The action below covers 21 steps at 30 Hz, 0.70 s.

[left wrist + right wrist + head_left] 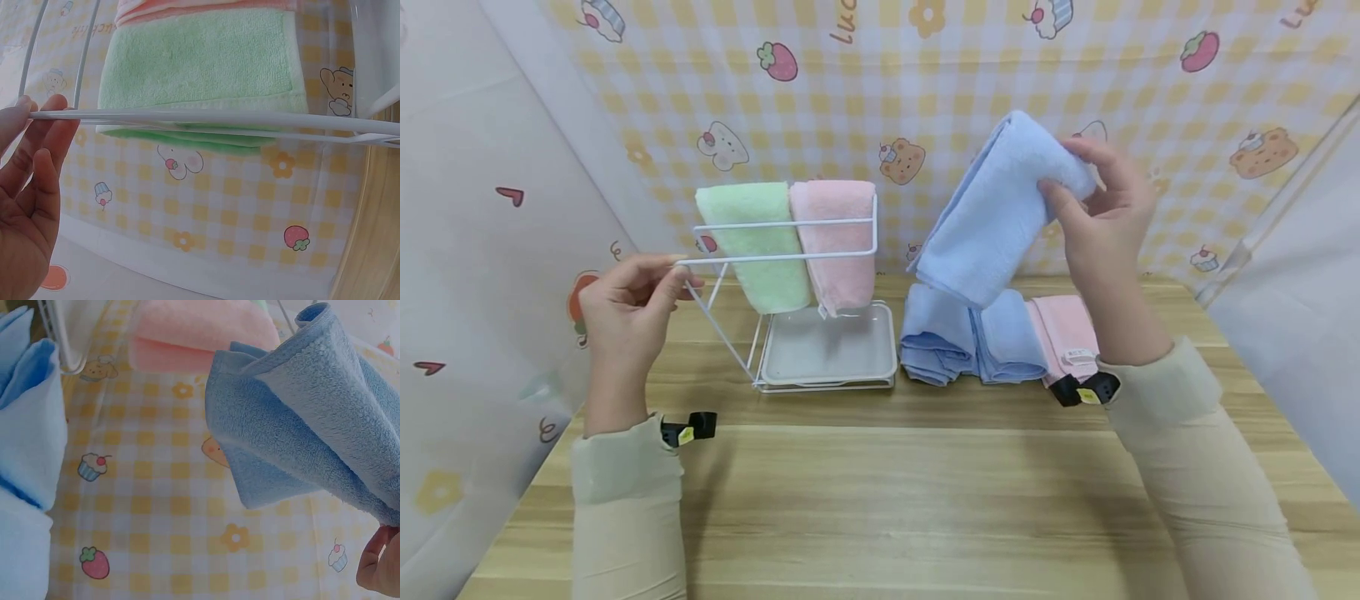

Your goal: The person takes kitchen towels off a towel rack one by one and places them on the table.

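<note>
My left hand (628, 321) pinches the upper left corner of a white wire towel rack (775, 258). Over the rack's top bars hang a green towel (760, 242) and, to its right, a pink towel (838, 233). In the left wrist view, thumb and fingers grip the rack's bar (206, 117) in front of the green towel. Raised at the right, my right hand (1108, 208) holds a folded blue towel (1000, 217) by one end between thumb and fingers. That towel hangs tilted down to the left, above the folded towels on the table.
A white tray (831, 346) sits in the rack's base. Right of it on the wooden table (880, 500) stand folded blue towels (936, 333) and a folded pink towel (1063, 333) with a white label. A patterned cloth (955, 75) covers the back wall.
</note>
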Each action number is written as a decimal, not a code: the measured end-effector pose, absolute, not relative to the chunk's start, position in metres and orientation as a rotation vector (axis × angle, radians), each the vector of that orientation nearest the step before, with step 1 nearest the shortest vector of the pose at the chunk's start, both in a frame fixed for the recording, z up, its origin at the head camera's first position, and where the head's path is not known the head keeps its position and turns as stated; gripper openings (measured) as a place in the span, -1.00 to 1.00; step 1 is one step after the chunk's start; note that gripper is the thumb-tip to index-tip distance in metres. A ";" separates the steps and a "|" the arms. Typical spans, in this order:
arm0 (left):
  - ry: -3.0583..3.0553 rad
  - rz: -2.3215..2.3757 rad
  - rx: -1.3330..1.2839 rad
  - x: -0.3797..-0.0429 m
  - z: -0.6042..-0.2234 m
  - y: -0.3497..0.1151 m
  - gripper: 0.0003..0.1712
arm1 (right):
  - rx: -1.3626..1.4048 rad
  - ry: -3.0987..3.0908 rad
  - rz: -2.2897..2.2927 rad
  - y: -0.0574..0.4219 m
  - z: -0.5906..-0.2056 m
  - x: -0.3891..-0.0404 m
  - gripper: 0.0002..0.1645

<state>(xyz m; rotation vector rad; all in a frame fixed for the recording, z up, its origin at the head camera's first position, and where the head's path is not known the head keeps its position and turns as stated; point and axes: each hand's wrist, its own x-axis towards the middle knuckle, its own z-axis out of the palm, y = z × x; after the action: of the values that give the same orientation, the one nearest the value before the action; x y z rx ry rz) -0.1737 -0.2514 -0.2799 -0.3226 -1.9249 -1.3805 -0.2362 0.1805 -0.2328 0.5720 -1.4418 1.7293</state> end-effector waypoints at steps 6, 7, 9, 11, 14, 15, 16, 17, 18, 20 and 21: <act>-1.919 -1.370 -0.337 -0.175 -0.281 -0.252 -0.84 | 0.560 -1.578 1.746 0.186 -0.249 -0.225 -0.60; -1.912 -1.379 -0.342 -0.175 -0.281 -0.252 -0.84 | 0.561 -1.610 1.758 0.186 -0.252 -0.222 -0.59; -1.903 -1.391 -0.342 -0.175 -0.281 -0.252 -0.84 | 0.576 -1.692 1.768 0.186 -0.257 -0.216 -0.58; -1.897 -1.399 -0.337 -0.174 -0.282 -0.252 -0.84 | 0.604 -1.758 1.782 0.185 -0.263 -0.210 -0.56; -1.892 -1.409 -0.332 -0.174 -0.282 -0.252 -0.84 | 0.636 -1.843 1.777 0.185 -0.273 -0.202 -0.54; -1.890 -1.411 -0.332 -0.174 -0.282 -0.252 -0.84 | 0.636 -1.874 1.758 0.184 -0.275 -0.199 -0.54; -1.891 -1.411 -0.332 -0.174 -0.282 -0.252 -0.84 | 0.634 -1.906 1.746 0.184 -0.278 -0.196 -0.53; -1.892 -1.409 -0.331 -0.174 -0.282 -0.252 -0.84 | 0.628 -1.942 1.725 0.183 -0.281 -0.193 -0.53; -1.890 -1.411 -0.332 -0.174 -0.282 -0.251 -0.85 | 0.626 -1.970 1.712 0.182 -0.283 -0.190 -0.54; -1.885 -1.416 -0.335 -0.175 -0.281 -0.252 -0.86 | 0.636 -2.019 1.696 0.179 -0.288 -0.184 -0.54; -1.885 -1.413 -0.334 -0.175 -0.281 -0.252 -0.86 | 0.648 -2.037 1.689 0.178 -0.291 -0.182 -0.54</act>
<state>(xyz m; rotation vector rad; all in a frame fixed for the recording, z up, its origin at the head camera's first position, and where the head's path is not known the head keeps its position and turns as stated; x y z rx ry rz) -0.1751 -0.2516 -0.2814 -0.3340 -1.8854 -1.4135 -0.1819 0.1779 -0.2906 0.6477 -2.0366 1.6888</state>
